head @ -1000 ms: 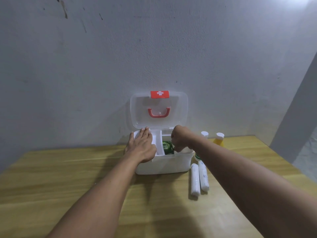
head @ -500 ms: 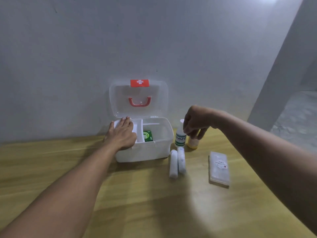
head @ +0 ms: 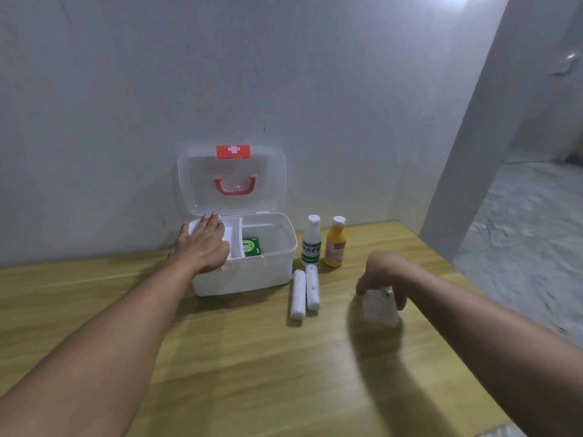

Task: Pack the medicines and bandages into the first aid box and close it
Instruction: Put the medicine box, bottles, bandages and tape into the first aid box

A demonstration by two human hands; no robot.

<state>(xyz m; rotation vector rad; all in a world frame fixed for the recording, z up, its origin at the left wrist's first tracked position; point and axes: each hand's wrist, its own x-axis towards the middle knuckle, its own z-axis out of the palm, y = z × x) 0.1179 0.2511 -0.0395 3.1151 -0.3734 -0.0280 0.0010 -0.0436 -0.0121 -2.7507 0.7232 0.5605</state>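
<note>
Currently left hand (head: 202, 247) lies flat, fingers straight, on the white plastic first aid box (head: 246, 279), lid up, green packet (head: 251, 246) inside. Right hand (head: 383, 272) pinches a clear flat plastic case (head: 380, 307) on the wooden table (head: 252, 373); two white bandage rolls (head: 304, 293) beside the box.

Bare forearms and hands (head: 202, 244), no sleeves

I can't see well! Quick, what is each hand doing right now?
Left hand: open, flat on the first aid box.
Right hand: fingers curled round the clear packet on the table, gripping it.
</note>
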